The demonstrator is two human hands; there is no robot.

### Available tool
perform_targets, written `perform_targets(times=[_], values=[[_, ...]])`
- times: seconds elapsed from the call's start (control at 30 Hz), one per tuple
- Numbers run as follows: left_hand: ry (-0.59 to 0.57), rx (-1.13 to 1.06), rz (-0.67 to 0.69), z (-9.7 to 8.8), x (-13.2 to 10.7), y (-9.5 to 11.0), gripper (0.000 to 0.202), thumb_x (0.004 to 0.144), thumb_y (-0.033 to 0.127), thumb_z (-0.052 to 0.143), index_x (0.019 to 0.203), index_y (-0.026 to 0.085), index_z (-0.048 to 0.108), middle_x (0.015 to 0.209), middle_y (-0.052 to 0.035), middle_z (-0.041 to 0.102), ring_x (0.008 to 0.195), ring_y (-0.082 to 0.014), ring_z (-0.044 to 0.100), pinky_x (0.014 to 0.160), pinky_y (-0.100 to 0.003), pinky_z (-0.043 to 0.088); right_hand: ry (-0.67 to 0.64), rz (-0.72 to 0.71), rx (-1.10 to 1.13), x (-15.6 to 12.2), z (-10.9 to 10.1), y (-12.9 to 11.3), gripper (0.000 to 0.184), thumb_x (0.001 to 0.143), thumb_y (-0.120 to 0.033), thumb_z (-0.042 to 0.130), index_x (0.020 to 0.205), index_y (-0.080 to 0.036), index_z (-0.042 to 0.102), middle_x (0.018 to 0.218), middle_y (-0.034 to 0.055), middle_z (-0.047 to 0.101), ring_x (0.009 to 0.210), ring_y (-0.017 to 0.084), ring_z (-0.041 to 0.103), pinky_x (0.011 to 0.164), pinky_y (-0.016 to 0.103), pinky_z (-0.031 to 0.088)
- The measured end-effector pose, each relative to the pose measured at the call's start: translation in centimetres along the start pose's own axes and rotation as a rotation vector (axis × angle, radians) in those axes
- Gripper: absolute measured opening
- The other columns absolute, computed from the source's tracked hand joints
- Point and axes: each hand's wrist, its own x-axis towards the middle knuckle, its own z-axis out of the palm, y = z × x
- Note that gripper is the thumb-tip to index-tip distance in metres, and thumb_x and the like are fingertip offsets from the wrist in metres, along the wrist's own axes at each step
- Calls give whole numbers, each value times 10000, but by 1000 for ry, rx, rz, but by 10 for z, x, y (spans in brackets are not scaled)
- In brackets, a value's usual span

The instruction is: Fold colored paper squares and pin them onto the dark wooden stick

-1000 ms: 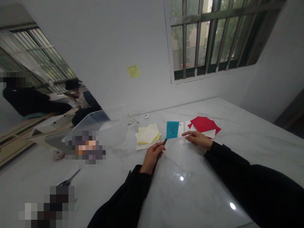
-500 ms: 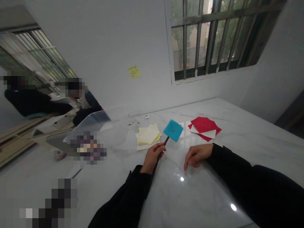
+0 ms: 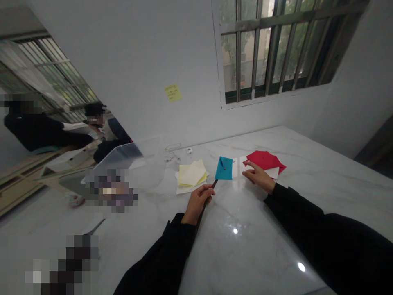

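Holding a dark stick (image 3: 213, 184) in the closed left-hand grip (image 3: 197, 203)

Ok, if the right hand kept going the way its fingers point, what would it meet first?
Probably the white paper sheet beside the red paper, just past the right hand's fingers; depth is unclear, though.

The left hand (image 3: 196, 203) closes round and hides most of the dark stick (image 3: 213, 184); left of that hand a pixelated blur (image 3: 111, 190) masks what lies there, a second blur (image 3: 66, 262) sits lower, and the mark (image 3: 224, 168) on the blue paper (image 3: 221, 172) above the hand is too small to tell
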Motion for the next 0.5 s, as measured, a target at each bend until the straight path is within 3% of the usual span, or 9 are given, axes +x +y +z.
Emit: perform_targets(times=[0.07,0.1,0.13,0.23,0.27,0.3,0.33,0.37,0.5], values=[[2,-7,2,0,0,0,338,656,372,744,896,142,681,732,-6,637,513,-74,455,492,-208,299,39,11,37,-7,3,-9,618,797,-395,631,1354,-184,469,644,-61,489,511,85,381,442,187,292],[7,-10,3,0,0,-1,341,648,374,748,891,144,680,728,-4,636,505,-72,450,484,-208,294,-78,30,42,-13,6,-15,583,801,-398,634,1328,-183,506,668,-50,521,507,79,385,444,186,293],[12,-15,4,1,1,-1,344,641,376,752,886,146,680,722,-1,634,498,-69,447,479,-208,289,-286,55,41,-20,9,-22,540,804,-409,642,1284,-177,555,692,-36,551,505,72,396,448,186,297],[19,-28,5,0,1,-2,347,636,377,757,882,147,678,714,6,634,482,-61,442,472,-207,286,-1451,236,-26,-43,21,-42,562,739,-414,752,1213,-134,641,752,14,631,617,114,562,541,208,394],[18,-29,7,0,2,-2,347,636,377,757,884,147,677,711,7,634,481,-60,443,471,-207,286,-1701,277,-33,-49,25,-46,598,707,-392,790,1221,-125,642,795,34,652,688,142,600,588,222,424],[15,-31,9,0,2,-2,349,637,378,758,885,147,676,707,8,633,478,-60,442,468,-208,282,-1775,272,-29,-52,28,-47,588,708,-386,795,1214,-124,648,806,36,654,706,143,604,604,222,427],[14,-33,12,0,2,-3,349,636,379,758,884,148,674,703,10,632,473,-59,437,462,-208,275,-1694,227,-14,-53,31,-46,549,726,-388,783,1192,-127,660,782,23,640,670,121,580,585,210,409],[13,-35,16,0,2,-3,349,634,381,759,878,148,672,700,12,629,466,-57,427,456,-208,265,-1514,169,6,-51,32,-43,498,748,-395,763,1159,-130,672,725,-2,607,605,90,528,545,196,373],[17,-29,12,0,2,-2,352,630,384,762,870,143,670,706,9,623,468,-56,419,445,-204,248,-534,97,147,-24,23,-17,465,792,-418,681,1165,-148,617,588,-81,414,476,52,307,446,191,230]])
